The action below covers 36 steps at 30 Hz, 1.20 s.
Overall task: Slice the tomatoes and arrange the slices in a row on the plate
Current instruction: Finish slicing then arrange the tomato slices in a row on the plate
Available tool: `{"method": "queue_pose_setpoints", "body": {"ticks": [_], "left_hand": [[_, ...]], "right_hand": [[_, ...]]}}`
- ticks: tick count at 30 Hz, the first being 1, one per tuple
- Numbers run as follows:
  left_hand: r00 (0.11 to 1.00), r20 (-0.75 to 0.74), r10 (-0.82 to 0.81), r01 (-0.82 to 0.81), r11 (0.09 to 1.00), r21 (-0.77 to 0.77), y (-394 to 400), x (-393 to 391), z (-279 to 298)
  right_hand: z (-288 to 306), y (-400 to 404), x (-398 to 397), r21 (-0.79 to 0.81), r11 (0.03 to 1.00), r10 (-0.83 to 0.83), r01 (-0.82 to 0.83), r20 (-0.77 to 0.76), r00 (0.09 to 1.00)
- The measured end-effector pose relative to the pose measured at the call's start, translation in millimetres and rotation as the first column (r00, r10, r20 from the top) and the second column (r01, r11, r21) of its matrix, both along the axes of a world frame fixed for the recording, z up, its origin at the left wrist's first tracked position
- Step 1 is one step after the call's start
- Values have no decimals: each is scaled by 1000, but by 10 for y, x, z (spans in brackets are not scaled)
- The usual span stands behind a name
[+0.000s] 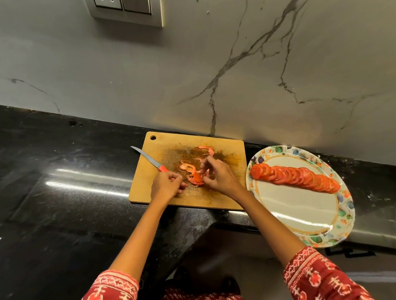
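Note:
A wooden cutting board (226,162) lies on the dark counter with several tomato pieces (195,178) on it. My left hand (165,186) is shut on a knife (149,161) with a red handle, its blade pointing up and left over the board's edge. My right hand (217,174) hovers over the pieces, fingertips pinching at one; whether it grips it I cannot tell. To the right stands an oval flowered plate (297,213) with a row of overlapping tomato slices (295,176) running from upper left to lower right.
The black counter (55,206) stretches left and drops away at its front edge below the board. A marbled wall (256,63) with a switch panel (123,7) rises right behind the board and plate.

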<state>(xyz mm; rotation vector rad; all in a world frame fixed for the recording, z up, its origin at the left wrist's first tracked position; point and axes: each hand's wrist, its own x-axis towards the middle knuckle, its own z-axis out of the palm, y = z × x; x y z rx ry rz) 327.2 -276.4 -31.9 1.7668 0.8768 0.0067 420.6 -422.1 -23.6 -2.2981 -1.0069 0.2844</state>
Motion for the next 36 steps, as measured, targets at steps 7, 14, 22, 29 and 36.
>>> {"method": "queue_pose_setpoints", "body": {"ticks": [7, 14, 22, 29, 36], "left_hand": [[994, 109, -25, 14, 994, 105, -80, -45, -59], [986, 148, -76, 57, 990, 132, -137, 92, -95], [915, 348, -202, 186, 979, 79, -406, 267, 43], [900, 343, -268, 325, 938, -121, -1034, 516, 102], [893, 359, -273, 350, 922, -169, -1823, 756, 132]], "right_hand": [[27, 28, 30, -145, 981, -132, 129, -11, 991], [50, 252, -50, -217, 966, -162, 144, -69, 984], [224, -300, 37, 192, 914, -205, 358, -543, 814], [288, -1008, 125, 251, 824, -281, 508, -599, 750], [403, -1785, 208, 173, 797, -336, 579, -669, 663]]}}
